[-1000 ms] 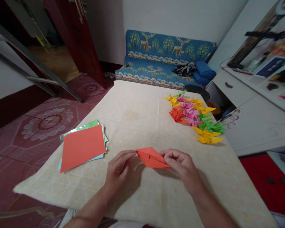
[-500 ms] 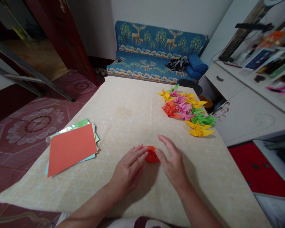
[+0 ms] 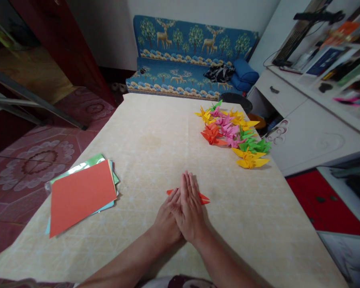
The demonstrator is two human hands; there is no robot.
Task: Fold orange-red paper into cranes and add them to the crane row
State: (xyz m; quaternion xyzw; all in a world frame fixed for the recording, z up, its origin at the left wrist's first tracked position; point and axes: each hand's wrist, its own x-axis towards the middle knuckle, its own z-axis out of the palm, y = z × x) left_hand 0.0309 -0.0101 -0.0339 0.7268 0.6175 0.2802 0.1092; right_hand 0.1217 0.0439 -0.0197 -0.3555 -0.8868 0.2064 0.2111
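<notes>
A small folded red paper lies on the cloth-covered table, its pointed ends showing on both sides of my hands. My right hand lies flat across its middle, fingers stretched forward. Beside and partly under it, my left hand rests on the paper's left part with its fingers extended. The middle of the paper is hidden under the hands. Folded paper cranes in yellow, pink, green and red stand in a group at the table's back right. A stack of square sheets with a red one on top lies at the left.
The pale patterned table reaches toward a blue sofa with deer on it. A white cabinet with cluttered shelves is at the right. At the left are a metal frame and a dark red door.
My right hand has moved left onto the red paper and now touches my left hand. The paper shows as a narrower shape with pointed ends. The view has shifted slightly.
</notes>
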